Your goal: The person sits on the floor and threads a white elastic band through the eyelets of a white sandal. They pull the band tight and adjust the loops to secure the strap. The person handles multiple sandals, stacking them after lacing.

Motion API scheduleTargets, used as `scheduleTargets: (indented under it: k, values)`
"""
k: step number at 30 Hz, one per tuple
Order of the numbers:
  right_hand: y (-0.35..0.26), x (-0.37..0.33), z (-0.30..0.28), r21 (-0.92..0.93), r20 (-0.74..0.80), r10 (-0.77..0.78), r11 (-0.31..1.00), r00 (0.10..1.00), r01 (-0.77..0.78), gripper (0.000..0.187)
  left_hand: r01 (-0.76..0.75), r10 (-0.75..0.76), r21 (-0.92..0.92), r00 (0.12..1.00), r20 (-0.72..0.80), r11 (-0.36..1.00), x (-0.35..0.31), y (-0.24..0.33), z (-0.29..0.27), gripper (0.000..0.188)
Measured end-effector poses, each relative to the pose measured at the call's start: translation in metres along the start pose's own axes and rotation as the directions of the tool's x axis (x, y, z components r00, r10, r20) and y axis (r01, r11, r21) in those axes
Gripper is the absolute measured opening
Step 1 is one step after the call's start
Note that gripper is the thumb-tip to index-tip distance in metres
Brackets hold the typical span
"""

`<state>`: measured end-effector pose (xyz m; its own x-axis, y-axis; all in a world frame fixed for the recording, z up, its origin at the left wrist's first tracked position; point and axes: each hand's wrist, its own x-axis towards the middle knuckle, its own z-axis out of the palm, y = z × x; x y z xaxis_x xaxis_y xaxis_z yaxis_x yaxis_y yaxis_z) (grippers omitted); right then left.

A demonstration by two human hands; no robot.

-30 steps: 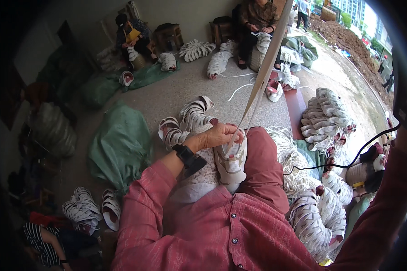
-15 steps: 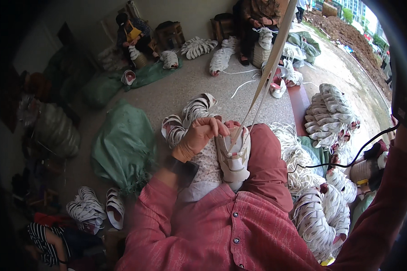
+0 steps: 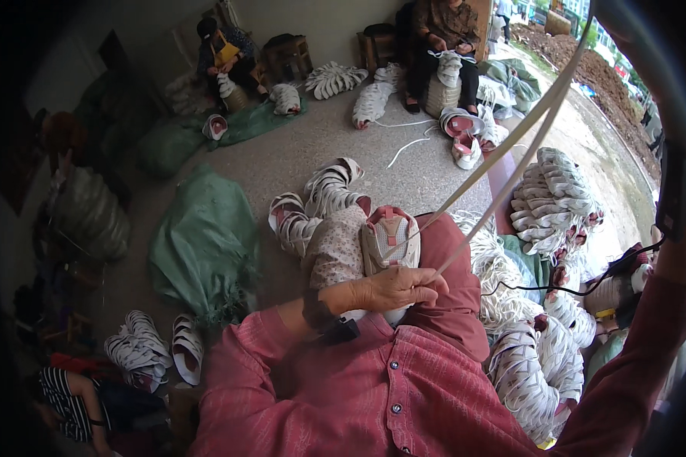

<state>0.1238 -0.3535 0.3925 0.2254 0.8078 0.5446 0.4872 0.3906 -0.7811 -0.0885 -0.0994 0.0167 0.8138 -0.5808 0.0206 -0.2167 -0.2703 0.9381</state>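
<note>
On my lap rests a white and beige sneaker [image 3: 389, 238] with a pink tongue and lining. A pale shoelace [image 3: 503, 169] rises from it in two long strands, pulled taut toward the upper right. My left hand [image 3: 404, 289] lies across the near end of the sneaker, fingers curled; one strand runs into these fingers. Up at the right rim, my right hand [image 3: 648, 57] is raised, dark and partly cut off. The strands meet at its fingertip side, where it grips them.
Bundles of white shoe uppers [image 3: 537, 365] and loose laces [image 3: 489, 293] lie at my right. A black cable [image 3: 564, 288] crosses there. A green sack [image 3: 203, 236] lies at left. More stacked shoes [image 3: 331, 186] stand beyond my knees. Two people [image 3: 443, 34] [image 3: 229, 57] work on shoes farther back.
My left hand has moved from the sneaker's far end down to its near end, taking a strand. The taut lace has swung to the right with my right hand.
</note>
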Motion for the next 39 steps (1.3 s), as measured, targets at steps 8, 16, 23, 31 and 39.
scheduleTargets:
  k: [8, 16, 23, 31, 39]
  values:
    - [0.140, -0.307, -0.214, 0.308, -0.786, 0.176, 0.943, 0.592, 0.129, 0.034, -0.082, 0.059, -0.400, 0.996, -0.068, 0.913, -0.097, 0.100, -0.065, 0.036]
    - [0.349, -0.464, -0.116, 0.662, -0.749, 0.660, 0.750, -0.063, -0.013, 0.021, -0.214, -0.516, -0.596, 0.332, -0.790, 0.774, -0.247, -0.068, -0.147, 0.037]
    - [0.334, -0.244, 0.116, 0.154, -0.750, 0.530, 0.722, 0.396, -0.674, 0.022, 0.799, -0.365, 0.300, 0.527, -0.767, 0.522, -0.198, -0.080, -0.108, 0.025]
    - [0.325, -0.200, 0.238, -0.144, -0.176, 0.637, 0.737, 0.750, -0.660, 0.018, 0.030, 0.165, 0.387, 0.872, -0.460, 0.922, 0.018, -0.038, -0.056, 0.016]
    - [0.320, -0.208, 0.251, -0.055, -0.135, 0.707, 0.694, 0.694, -0.717, 0.020, 0.212, -0.148, 0.124, 0.906, -0.396, 0.969, 0.039, -0.075, -0.060, 0.021]
